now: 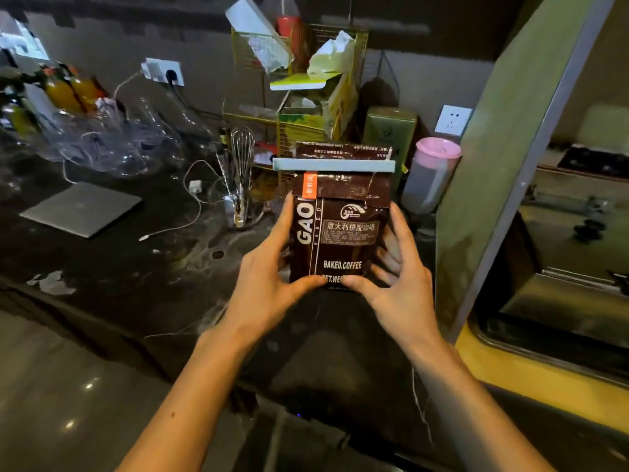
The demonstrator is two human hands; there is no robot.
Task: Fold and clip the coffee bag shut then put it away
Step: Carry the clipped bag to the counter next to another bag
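The dark brown foil coffee bag (340, 233) with white lettering is held upright between both hands, above the dark, glossy stone bench (119, 277). Its top is folded over, and a long pale blue plastic sealing clip (333, 165) is clamped across the fold, reaching past both side edges of the bag; a short strip of the bag's top is seen above the clip.

The left hand (272, 284) is set against the bag's left edge, with the fingers laid up that edge and the thumb pressed on the lower front. The right hand (398, 284) is set against the bag's right edge, its thumb met near the left thumb on the lower front, and its fingers spread behind and beside the bag. Each grip is thus closed on the bag's lower half, well below the clip.

Behind the bag, a gold wire rack (306, 97) holding cartons is seen. To the bag's left, a metal whisk (241, 155) is stood in a clear glass, and farther left a closed grey laptop (81, 209) lies flat. Just right of the bag, a clear jar with a pink lid (432, 172) is stood.
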